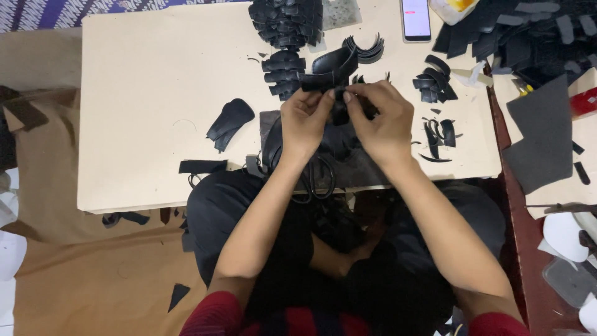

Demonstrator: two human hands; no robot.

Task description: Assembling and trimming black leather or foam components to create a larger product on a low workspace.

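Two hands pinch one black leather piece (pixel 329 70) over the cream work board (pixel 155 93).
Left hand (pixel 305 121) and right hand (pixel 382 118) both clamped at its near end; long axis runs away, up-right.

A low cream desk (pixel 143 93) sits on a brown paper-covered floor (pixel 93 274). A patterned purple cloth (pixel 62 9) lies beyond it; a dark red surface (pixel 528 261) flanks its right side.

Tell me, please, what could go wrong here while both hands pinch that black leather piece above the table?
The scissors lie at the table's near edge under the wrists; a forearm may knock them off. The black leather piece held by the left hand and right hand could sweep the stacked cut pieces beside it out of order.
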